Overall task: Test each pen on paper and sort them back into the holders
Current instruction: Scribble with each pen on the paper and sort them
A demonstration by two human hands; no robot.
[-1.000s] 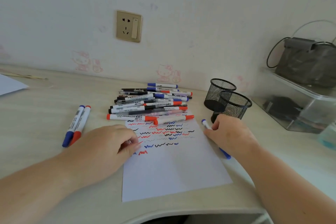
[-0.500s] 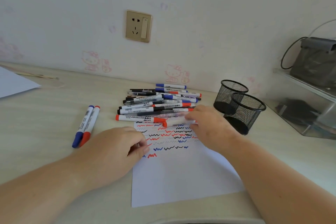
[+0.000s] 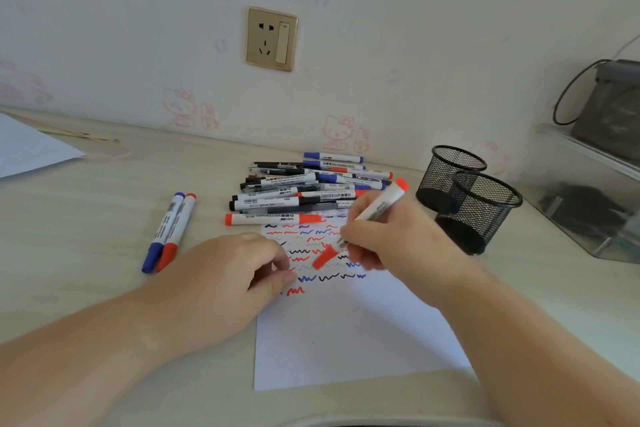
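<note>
The red marker point(image 3: 375, 215) is in my right hand point(image 3: 388, 239), my fingers curled round its white barrel; it slants with its red end cap up toward the holders and its capped red tip point(image 3: 323, 256) down over the squiggles on the paper point(image 3: 346, 340). The cap is still on, and it hangs just above the rows of red, blue and black test marks near the sheet's far end. My left hand point(image 3: 221, 281) rests at the paper's left edge, fingers loosely curled with the fingertips point(image 3: 284, 274) touching the sheet, gripping nothing. Just beyond the paper lies the pile of pens point(image 3: 304, 187), mostly white whiteboard markers with red, blue and black caps, stacked roughly side by side, and the nearest one, a red-capped marker point(image 3: 273, 218), lies along the sheet's far edge. To the left, well apart from the pile, a blue marker point(image 3: 162, 232) and another red one point(image 3: 176, 232) lie side by side, touching, on the desk point(image 3: 86, 218). To the right of the pile stand two black mesh holders point(image 3: 467, 198), one just in front of the other. A wall socket point(image 3: 272, 39) sits above the pile, another sheet of paper point(image 3: 31, 149) lies at the far left, and a clear plastic bin point(image 3: 588, 204) stands at the far right.
</note>
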